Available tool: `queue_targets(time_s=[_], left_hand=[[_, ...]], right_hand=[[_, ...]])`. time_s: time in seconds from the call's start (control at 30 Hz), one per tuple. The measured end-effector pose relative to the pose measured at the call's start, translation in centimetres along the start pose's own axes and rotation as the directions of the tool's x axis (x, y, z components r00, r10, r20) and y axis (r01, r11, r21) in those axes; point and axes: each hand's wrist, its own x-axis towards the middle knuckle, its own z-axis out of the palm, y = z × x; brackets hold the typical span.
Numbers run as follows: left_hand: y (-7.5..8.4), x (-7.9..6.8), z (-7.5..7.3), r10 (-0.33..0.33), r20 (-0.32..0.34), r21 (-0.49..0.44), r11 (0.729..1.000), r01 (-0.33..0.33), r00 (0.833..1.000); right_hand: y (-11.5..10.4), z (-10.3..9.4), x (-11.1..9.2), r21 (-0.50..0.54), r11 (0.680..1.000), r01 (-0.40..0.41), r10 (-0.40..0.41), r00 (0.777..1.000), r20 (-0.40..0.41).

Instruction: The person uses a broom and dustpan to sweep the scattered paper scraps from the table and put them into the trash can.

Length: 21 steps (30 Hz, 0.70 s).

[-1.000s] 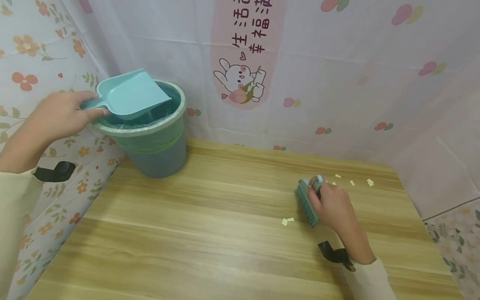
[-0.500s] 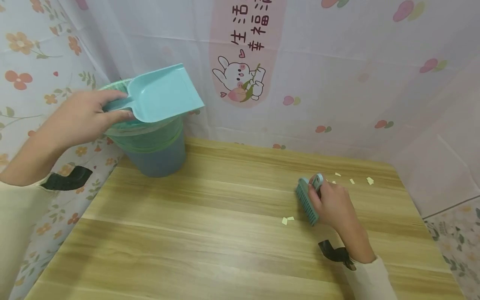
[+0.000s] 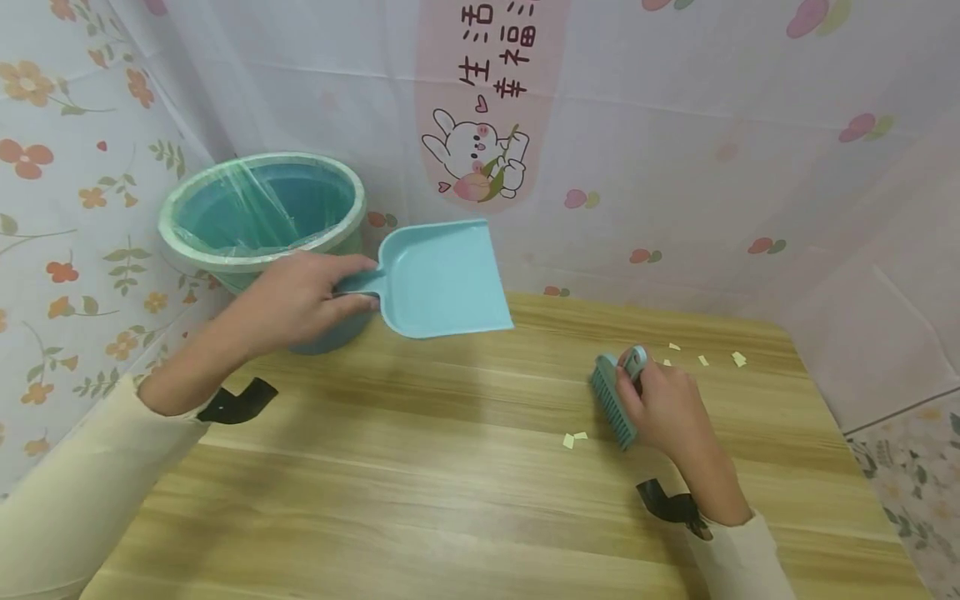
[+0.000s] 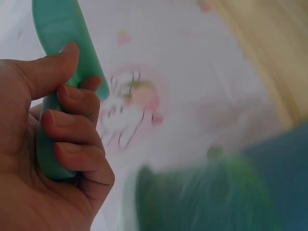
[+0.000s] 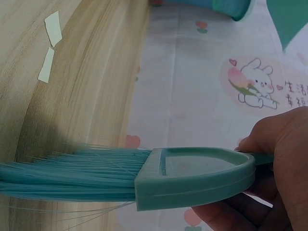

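My left hand (image 3: 292,300) grips the handle of a light blue dustpan (image 3: 446,279), held above the table just right of the bin. The dustpan's inside shows no scraps. In the left wrist view the fingers (image 4: 72,120) curl round its handle. My right hand (image 3: 667,408) holds a teal hand brush (image 3: 613,404) low over the table, bristles down. Two pale yellow paper scraps (image 3: 568,441) lie left of the brush. Several more scraps (image 3: 738,359) lie beyond the right hand, towards the table's far right corner.
A blue-green bin (image 3: 262,208) with a clear greenish liner stands at the back left, partly behind the left hand. The wood-grain table (image 3: 450,492) meets a white printed curtain (image 3: 660,167) along its back edge. A flowered curtain (image 3: 67,275) hangs on the left.
My left hand has carried the dustpan from over the bin's mouth to the right and lower, over the table. The right hand and brush have stayed in place.
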Motion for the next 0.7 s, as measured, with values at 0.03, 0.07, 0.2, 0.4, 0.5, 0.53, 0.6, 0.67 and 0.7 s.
queue_targets(time_s=[0.03, 0.07, 0.2, 0.4, 0.5, 0.53, 0.6, 0.67, 0.7], left_hand=[[0.3, 0.1, 0.7, 0.013, 0.009, -0.018, 1.0, -0.012, 1.0], [0.6, 0.1, 1.5, 0.023, 0.016, -0.034, 0.999, -0.023, 1.0], [1.4, 0.0, 4.3, 0.047, 0.055, -0.114, 0.993, -0.041, 0.997], [2.2, -0.1, 7.6, 0.075, 0.077, -0.142, 0.988, -0.064, 0.994], [2.5, -0.1, 9.1, 0.091, 0.09, -0.157, 0.985, -0.077, 0.992], [2.6, -0.2, 9.6, 0.099, 0.093, -0.162, 0.983, -0.083, 0.991], [2.7, -0.3, 10.7, 0.116, 0.097, -0.162, 0.982, -0.1, 0.989], [2.7, -0.5, 11.8, 0.124, 0.104, -0.165, 0.981, -0.106, 0.987], [2.8, -0.6, 12.3, 0.124, 0.106, -0.163, 0.981, -0.106, 0.987]], right_hand=[[0.0, 0.0, 0.0, -0.001, 1.0, -0.001, 0.001, 1.0, 0.001], [0.0, 0.0, 0.0, -0.003, 1.0, -0.003, 0.003, 1.0, 0.003], [-0.1, -0.1, 0.1, -0.01, 1.0, -0.005, 0.005, 1.0, 0.016], [-0.1, -0.1, 0.0, -0.006, 1.0, -0.006, 0.006, 1.0, 0.026], [-0.1, -0.2, 0.0, -0.004, 1.0, -0.007, 0.007, 1.0, 0.026], [-0.1, -0.2, 0.0, -0.003, 1.0, -0.009, 0.009, 1.0, 0.027], [-0.2, -0.2, 0.1, -0.003, 1.0, -0.011, 0.011, 0.999, 0.031], [-0.2, -0.2, 0.1, -0.001, 1.0, -0.012, 0.012, 0.999, 0.035], [-0.3, -0.2, 0.2, -0.001, 1.0, -0.011, 0.011, 0.999, 0.036]])
